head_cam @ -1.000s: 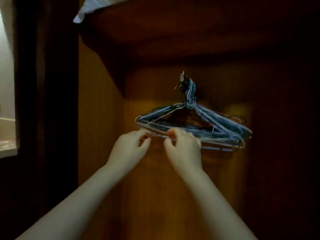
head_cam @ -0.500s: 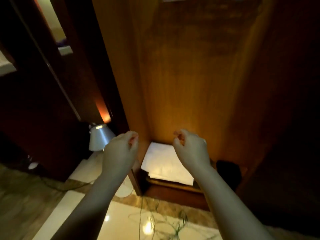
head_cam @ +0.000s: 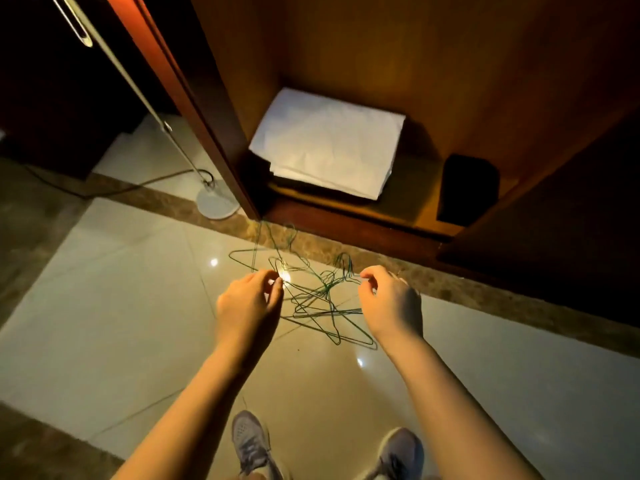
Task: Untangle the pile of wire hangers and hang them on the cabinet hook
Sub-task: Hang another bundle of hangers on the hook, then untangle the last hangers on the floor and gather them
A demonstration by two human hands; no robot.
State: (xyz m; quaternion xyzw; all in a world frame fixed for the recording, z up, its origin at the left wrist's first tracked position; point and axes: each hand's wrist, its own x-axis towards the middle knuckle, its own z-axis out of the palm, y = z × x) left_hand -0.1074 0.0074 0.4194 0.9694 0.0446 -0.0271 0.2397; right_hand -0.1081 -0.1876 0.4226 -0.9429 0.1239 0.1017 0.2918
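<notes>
A tangled pile of green wire hangers (head_cam: 313,296) lies on the glossy floor tiles just in front of the wooden cabinet (head_cam: 346,216). My left hand (head_cam: 247,304) hovers over the pile's left side, fingers loosely curled with nothing in them. Over the pile's right side is my right hand (head_cam: 391,301), thumb and forefinger a little apart and holding nothing. Both hands are above the hangers, not touching them. The cabinet hook is out of view.
Inside the cabinet's bottom lie folded white sheets (head_cam: 329,147) and a dark box (head_cam: 467,188). A floor lamp's round base (head_cam: 216,204) and pole stand left of the cabinet, with a cable on the floor. My shoes (head_cam: 252,445) show at the bottom edge.
The view has swung down from the hangers on the hook to the floor. My hands have let go of the hung hangers and now hover empty over the green pile.
</notes>
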